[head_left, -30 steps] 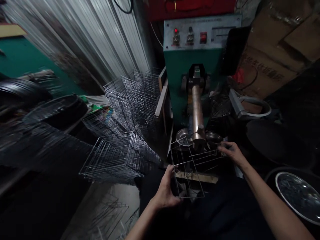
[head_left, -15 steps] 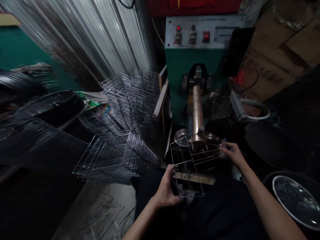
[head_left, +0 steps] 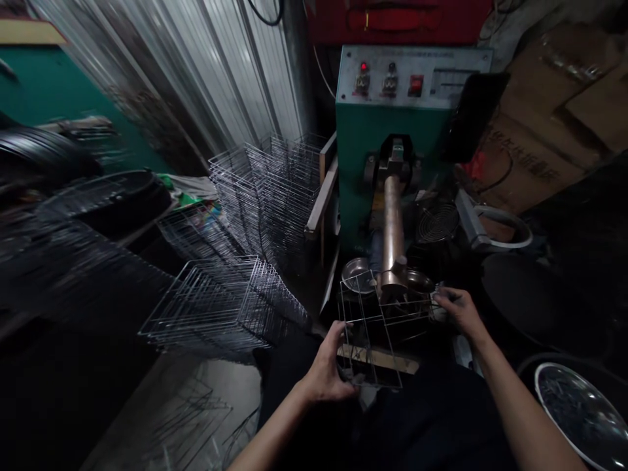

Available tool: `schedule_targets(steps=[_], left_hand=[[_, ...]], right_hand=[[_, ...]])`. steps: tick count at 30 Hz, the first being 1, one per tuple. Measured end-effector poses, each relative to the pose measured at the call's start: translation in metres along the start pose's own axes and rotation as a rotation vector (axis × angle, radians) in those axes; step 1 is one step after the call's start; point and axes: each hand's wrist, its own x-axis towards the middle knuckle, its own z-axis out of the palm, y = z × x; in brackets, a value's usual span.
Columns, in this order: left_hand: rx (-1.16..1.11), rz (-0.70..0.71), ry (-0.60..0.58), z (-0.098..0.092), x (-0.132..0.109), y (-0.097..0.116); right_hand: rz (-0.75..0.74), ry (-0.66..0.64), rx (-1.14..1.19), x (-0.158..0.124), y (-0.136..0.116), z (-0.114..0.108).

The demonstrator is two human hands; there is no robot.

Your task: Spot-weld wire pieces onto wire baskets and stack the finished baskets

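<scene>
Two bare hands in this shot, both on one wire rack (head_left: 360, 314) right in front of the green machine (head_left: 387, 176). The left hand (head_left: 324, 366) is curled firmly around the near end of the rack, while the right hand (head_left: 458, 311) has its fingers bent around the wires at the other end. Nothing else is in either hand. Gripping from both ends looks like a way to keep the rack steady against the machine.

A wooden strip (head_left: 377, 358) sits just under the rack, in front of the machine. Two metal bowls (head_left: 356, 273) flank the machine's copper arm (head_left: 392, 222), which comes down into the top of the rack. Left of the machine are two big stacks of wire racks (head_left: 265, 196), seemingly kept within easy reach. To its right, a round pan (head_left: 540, 392) of small metal bits sits low, with cardboard (head_left: 544, 131) behind. Up top, the machine's control panel (head_left: 412, 78) has two switches (head_left: 362, 83) and one red button (head_left: 416, 85).
</scene>
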Motion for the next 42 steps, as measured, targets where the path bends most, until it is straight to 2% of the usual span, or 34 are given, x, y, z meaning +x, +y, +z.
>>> schedule_targets(steps=[14, 18, 25, 32, 38, 42], left_hand=[[0.059, -0.021, -0.019, -0.006, 0.019, 0.012], [0.053, -0.050, -0.035, -0.007, 0.015, 0.006], [0.112, -0.060, -0.037, -0.009, 0.008, -0.006], [0.087, -0.055, -0.049, -0.010, 0.014, 0.004], [0.027, -0.006, -0.050, -0.010, 0.020, 0.006], [0.034, -0.004, -0.111, -0.009, 0.021, 0.006]], right_hand=[[-0.002, 0.041, 0.008, 0.005, 0.002, 0.000], [0.008, 0.034, 0.027, 0.003, 0.006, -0.001], [0.020, -0.070, -0.007, 0.000, 0.007, -0.006], [0.042, -0.046, 0.063, 0.001, 0.014, -0.004], [0.087, 0.003, 0.072, -0.001, 0.003, -0.002], [0.212, 0.073, 0.099, -0.008, 0.009, -0.009]])
